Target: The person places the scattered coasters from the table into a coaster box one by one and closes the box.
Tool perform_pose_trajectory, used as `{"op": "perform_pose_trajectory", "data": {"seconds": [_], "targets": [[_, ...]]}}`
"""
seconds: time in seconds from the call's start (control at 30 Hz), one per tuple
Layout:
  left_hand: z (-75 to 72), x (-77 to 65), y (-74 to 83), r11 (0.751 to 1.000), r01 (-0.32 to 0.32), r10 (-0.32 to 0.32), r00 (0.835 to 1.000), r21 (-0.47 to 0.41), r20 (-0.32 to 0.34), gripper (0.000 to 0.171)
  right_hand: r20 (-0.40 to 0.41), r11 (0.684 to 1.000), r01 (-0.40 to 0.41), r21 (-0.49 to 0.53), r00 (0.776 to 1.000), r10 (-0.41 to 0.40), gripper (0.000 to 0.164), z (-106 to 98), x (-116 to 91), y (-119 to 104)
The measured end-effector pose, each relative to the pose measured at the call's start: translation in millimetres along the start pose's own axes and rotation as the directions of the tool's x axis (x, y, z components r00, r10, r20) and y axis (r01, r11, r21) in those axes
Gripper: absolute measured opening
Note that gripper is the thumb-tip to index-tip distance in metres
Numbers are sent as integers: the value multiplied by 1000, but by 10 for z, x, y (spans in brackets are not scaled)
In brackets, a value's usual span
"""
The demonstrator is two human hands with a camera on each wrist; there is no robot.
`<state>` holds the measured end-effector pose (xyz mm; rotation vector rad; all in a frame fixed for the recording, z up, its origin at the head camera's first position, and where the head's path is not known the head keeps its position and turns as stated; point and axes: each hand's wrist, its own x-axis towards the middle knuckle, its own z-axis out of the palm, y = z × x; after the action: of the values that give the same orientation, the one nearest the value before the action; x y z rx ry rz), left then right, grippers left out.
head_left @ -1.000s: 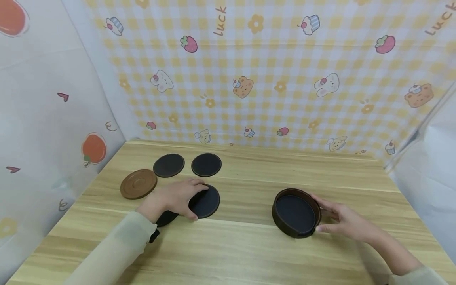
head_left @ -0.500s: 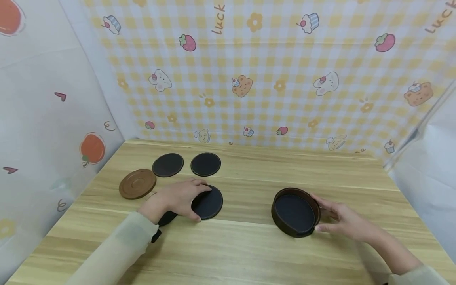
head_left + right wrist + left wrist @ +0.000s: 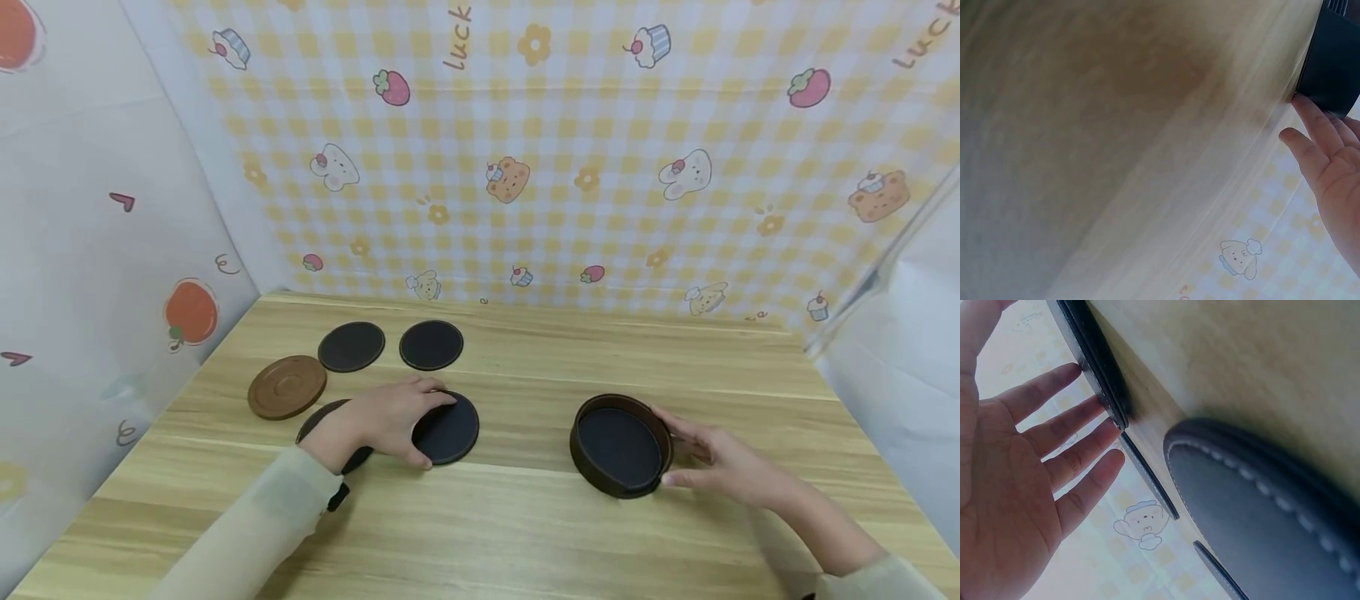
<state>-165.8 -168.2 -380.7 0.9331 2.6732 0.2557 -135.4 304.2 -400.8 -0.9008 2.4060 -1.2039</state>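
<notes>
My left hand (image 3: 397,418) spans a round black coaster (image 3: 455,433) on the table, thumb at its front edge and fingers at its far edge. In the left wrist view those fingers (image 3: 1079,447) look nearly straight, their tips meeting the coaster's rim. Partly hidden under the left wrist lies another black coaster (image 3: 318,417); its stitched edge looms close in the left wrist view. On the right, my right hand (image 3: 723,465) rests against a round dark brown coaster holder (image 3: 588,467), thumb and fingers along its right side. A black disc fills the holder's floor.
Two more black coasters, one at the back left (image 3: 352,347) and one beside it (image 3: 431,345), lie flat. A brown grooved disc (image 3: 287,387) sits at the far left. Behind the wooden table (image 3: 525,533) hangs a yellow checked cloth (image 3: 585,133).
My left hand has slid the black coaster a little to the right, uncovering more of the coaster under the wrist. The right hand and holder stay in place.
</notes>
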Motion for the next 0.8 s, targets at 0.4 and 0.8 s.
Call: {"op": "perform_pose_trajectory", "data": {"seconds": [0.4, 0.8], "targets": [[16, 52, 62, 999, -39, 39, 999, 21, -12, 88, -24, 1000, -1, -16, 1000, 1, 87, 2, 2, 2], [6, 95, 161, 998, -51, 52, 998, 39, -28, 87, -21, 999, -33, -14, 999, 33, 88, -7, -4, -3]]}}
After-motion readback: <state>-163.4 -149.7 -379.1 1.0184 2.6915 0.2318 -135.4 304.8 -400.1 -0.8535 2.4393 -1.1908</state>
